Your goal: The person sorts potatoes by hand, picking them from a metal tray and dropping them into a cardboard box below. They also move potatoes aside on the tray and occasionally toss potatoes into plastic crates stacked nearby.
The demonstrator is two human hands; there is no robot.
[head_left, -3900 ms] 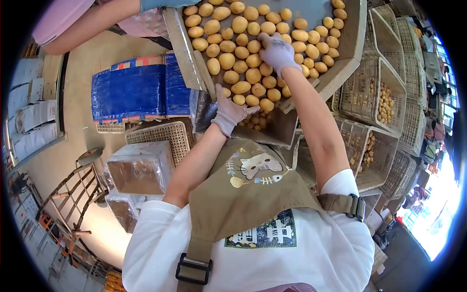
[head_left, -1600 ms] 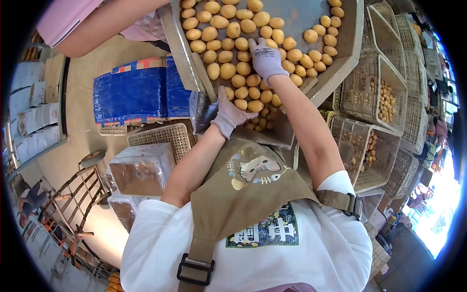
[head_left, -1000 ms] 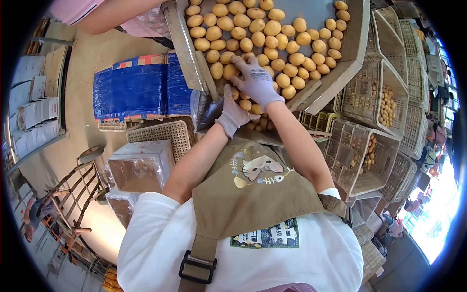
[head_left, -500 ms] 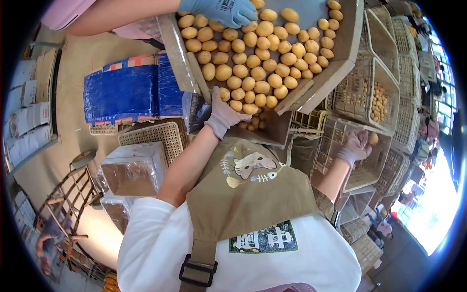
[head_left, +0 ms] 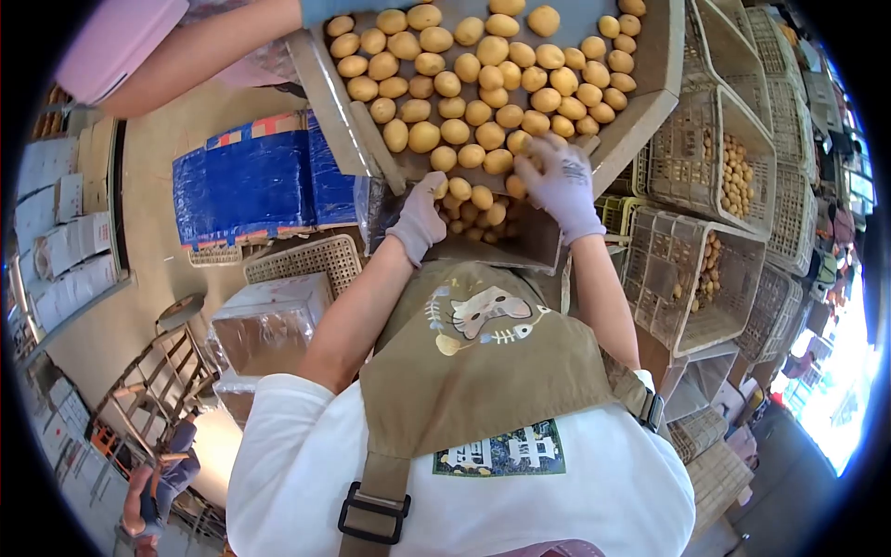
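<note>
A wide sloping tray (head_left: 320, 88) holds many yellow-brown oval fruits (head_left: 492, 48), with more heaped in a bin (head_left: 534, 243) below its mouth. My gloved left hand (head_left: 419, 221) is at the left side of the mouth, fingers stretched upward and touching a fruit at the edge. At the right side, my gloved right hand (head_left: 564, 186) reaches over the lip with its fingers apart, touching fruits there; its fingertips are slightly blurred. I cannot make out any fruit firmly gripped in either hand.
Plastic crates (head_left: 691, 278) stand at the right, some holding fruit. Blue-wrapped boxes (head_left: 246, 176) and a clear-wrapped carton (head_left: 269, 325) are on the left. Another person's forearm (head_left: 209, 56) reaches across the tray's far left. A metal-framed cart (head_left: 158, 390) stands lower left.
My right hand has moved from the right-hand crate, where it was at a fruit, to the tray mouth. My left hand has shifted slightly inward. The other person's blue glove has moved up and left.
</note>
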